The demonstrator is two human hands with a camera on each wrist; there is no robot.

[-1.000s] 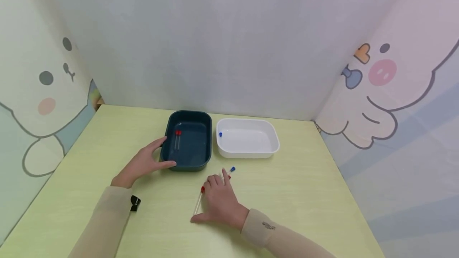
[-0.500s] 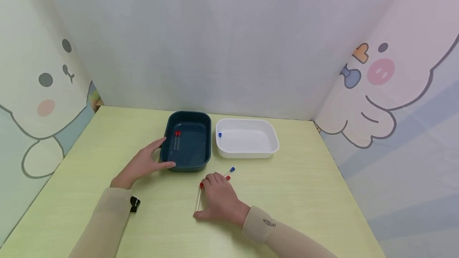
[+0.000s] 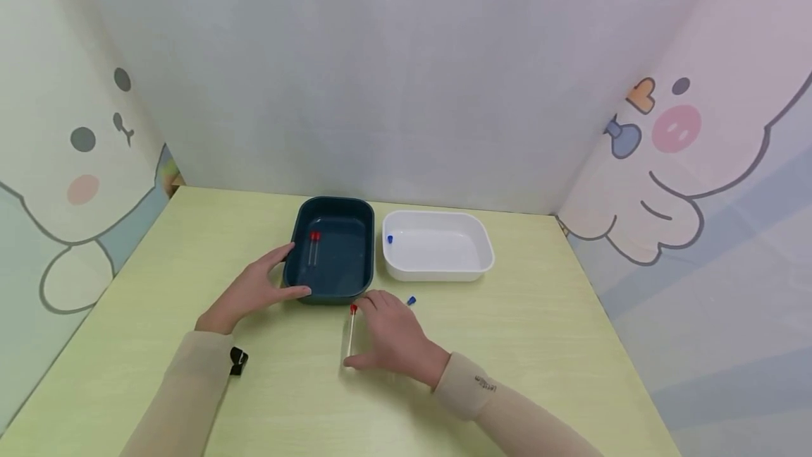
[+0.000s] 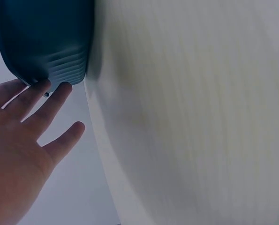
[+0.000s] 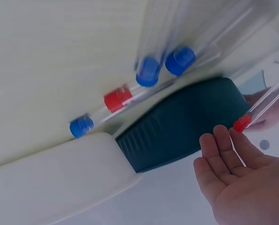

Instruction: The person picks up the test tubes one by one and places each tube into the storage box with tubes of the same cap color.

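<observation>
My right hand (image 3: 396,333) holds a red-capped test tube (image 3: 352,330) lengthwise between thumb and index finger, above the table just in front of the dark teal tray (image 3: 345,259). In the right wrist view, the tube's red cap (image 5: 242,123) meets the index fingertip; the thumb is out of that view. At the dark tray's near left corner, my left hand (image 3: 250,291) touches it with spread fingers and thumb. Inside that tray lie red-capped tubes (image 3: 314,249). Beneath my right hand a blue-capped tube (image 3: 411,300) shows only its cap end in the head view.
A white tray (image 3: 438,275) stands right of the dark one, with a blue-capped tube (image 3: 390,239) in it. In the right wrist view, several tubes lie on the table, including a red-capped tube (image 5: 118,98). A curtain (image 3: 368,90) hangs behind the table.
My right hand has moved up and forward toward the dark tray, lifting the red-capped test tube off the table. The left hand has stayed at the tray.
</observation>
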